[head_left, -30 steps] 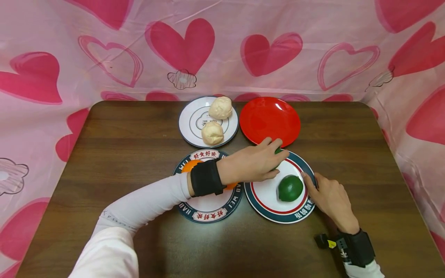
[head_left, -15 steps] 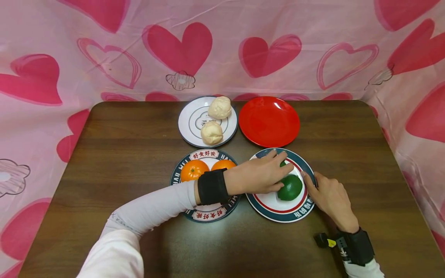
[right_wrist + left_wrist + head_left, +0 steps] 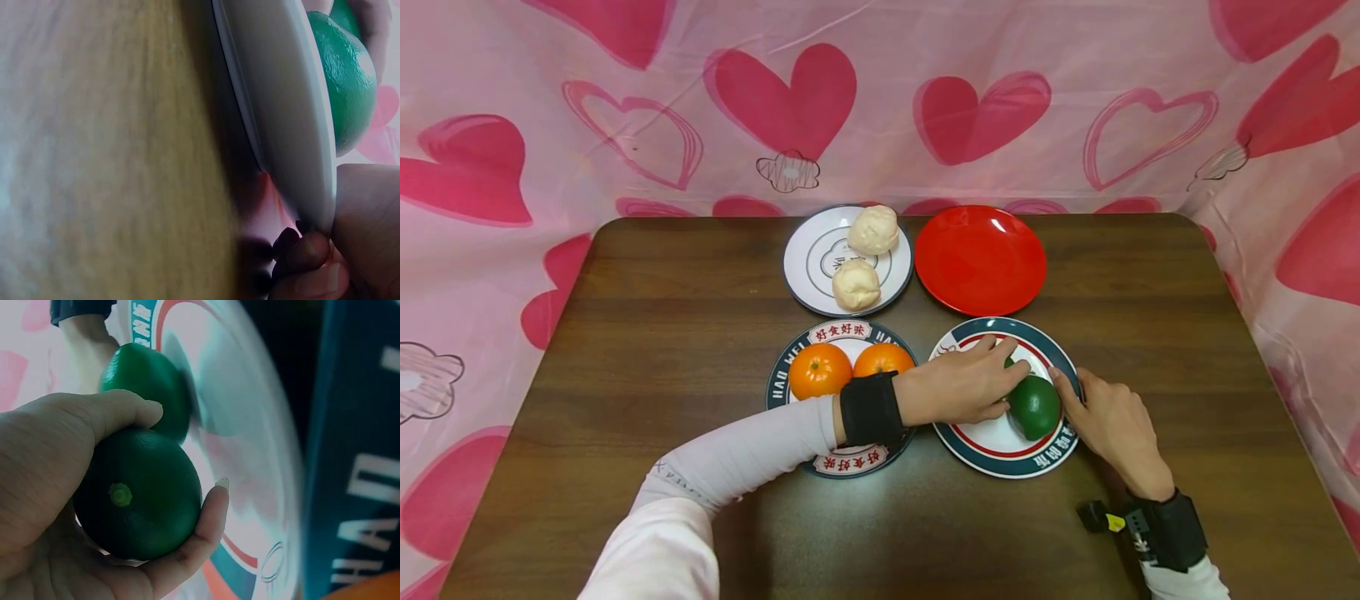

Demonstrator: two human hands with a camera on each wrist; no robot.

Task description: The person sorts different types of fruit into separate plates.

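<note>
I have the left hand (image 3: 962,383) curled round one lime (image 3: 140,497) over the red-ringed plate (image 3: 1000,467); I can't tell whether that lime touches it. A second lime (image 3: 1035,408) sits on the plate, just beside the first. My right hand (image 3: 1108,421) pinches the plate's right edge. Left of the plate I see two oranges (image 3: 820,371); beyond it, a red dish (image 3: 981,260).
</note>
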